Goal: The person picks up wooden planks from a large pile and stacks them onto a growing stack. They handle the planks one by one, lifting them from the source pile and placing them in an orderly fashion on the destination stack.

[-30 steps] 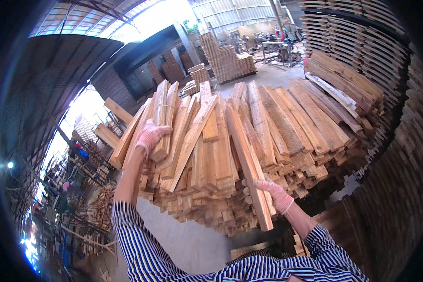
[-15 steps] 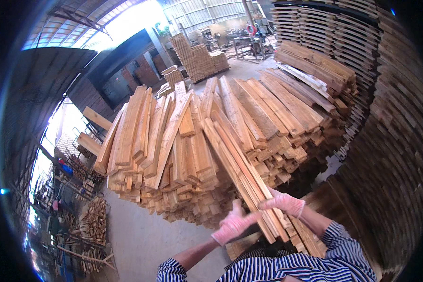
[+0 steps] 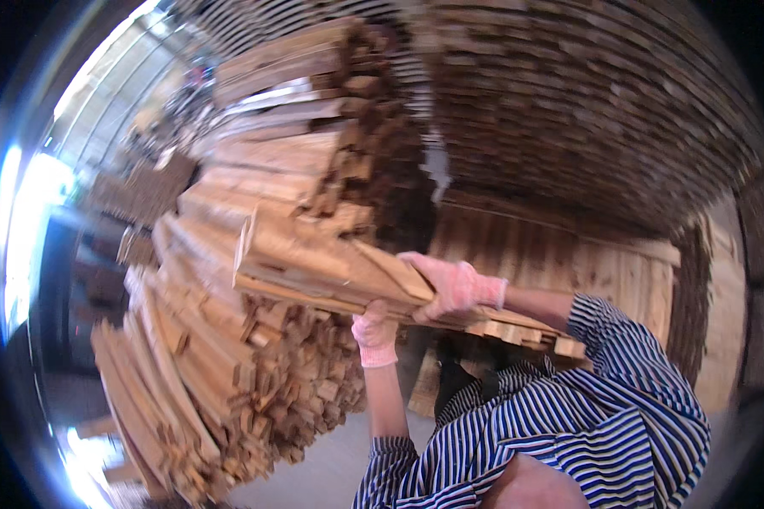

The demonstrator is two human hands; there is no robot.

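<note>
Now your left hand (image 3: 375,334) and right hand (image 3: 454,284) clamp boards (image 3: 310,259) beside the pile (image 3: 259,416); many more are left there.

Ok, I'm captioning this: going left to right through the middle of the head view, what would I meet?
Wood pile, left hand, right hand, right cuff, pale panel.

The gloves (image 3: 463,285) are pink, the shirt (image 3: 560,433) striped dark blue and white, the boards (image 3: 301,254) tan.
</note>
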